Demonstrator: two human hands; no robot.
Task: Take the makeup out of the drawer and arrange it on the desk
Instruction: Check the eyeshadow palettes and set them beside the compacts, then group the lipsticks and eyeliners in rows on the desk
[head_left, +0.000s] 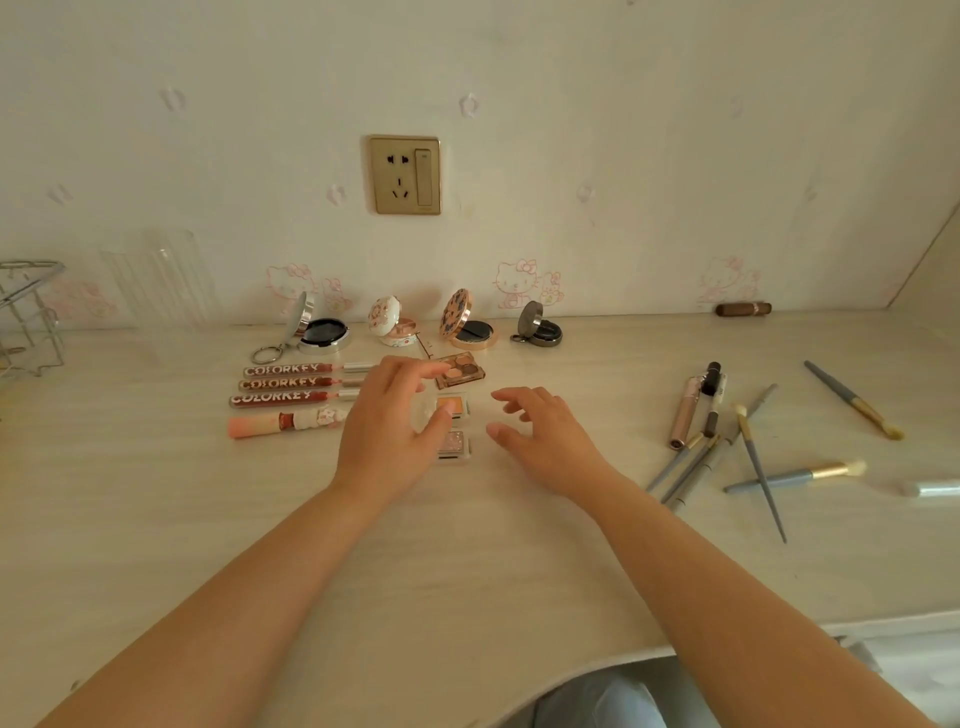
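My left hand (389, 421) curls its thumb and fingers round the clear lid of a small orange eyeshadow case (454, 405) at the middle of the desk (467, 545). Just in front of it lies a small glitter eyeshadow case (454, 444), and behind it a brown eyeshadow palette (460, 371). My right hand (543, 434) hovers to the right of the cases with spread, relaxed fingers, holding nothing. Three COLORKEY lip glosses (291, 383) and a pink tube (283, 423) lie in a row on the left. Several open compacts (467, 325) line the wall.
Makeup brushes and pencils (753, 457) lie scattered on the right, with one more brush (852, 400) farther out. A brown lipstick (743, 309) lies by the wall. A wire rack (26, 312) stands at the far left. The desk's front edge curves near my lap.
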